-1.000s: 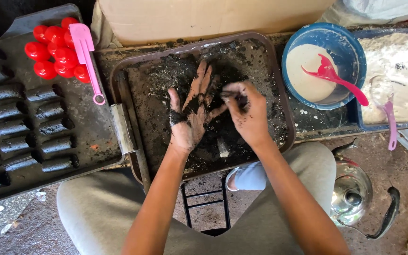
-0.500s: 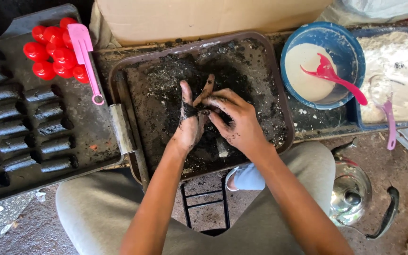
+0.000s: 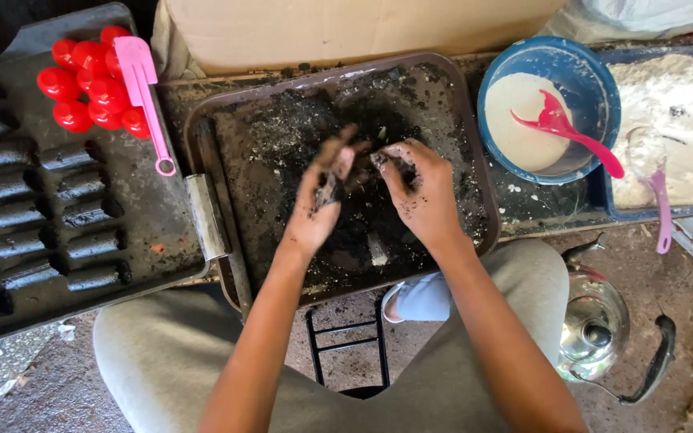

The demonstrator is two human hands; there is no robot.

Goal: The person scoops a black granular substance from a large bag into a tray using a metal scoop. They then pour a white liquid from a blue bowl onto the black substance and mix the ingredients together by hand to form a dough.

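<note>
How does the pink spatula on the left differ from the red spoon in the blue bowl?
The flat pale pink plastic spatula lies dry on a dark tray beside red caps. The deeper red plastic spoon is curved and rests in pale batter inside the round blue bowl. Both are long-handled plastic tools.

Hands (image 3: 322,200) w/ paste over tray (image 3: 451,96) centre, moulds (image 3: 58,208) left, bowl (image 3: 595,72) right, kettle (image 3: 595,321) near-right
</note>
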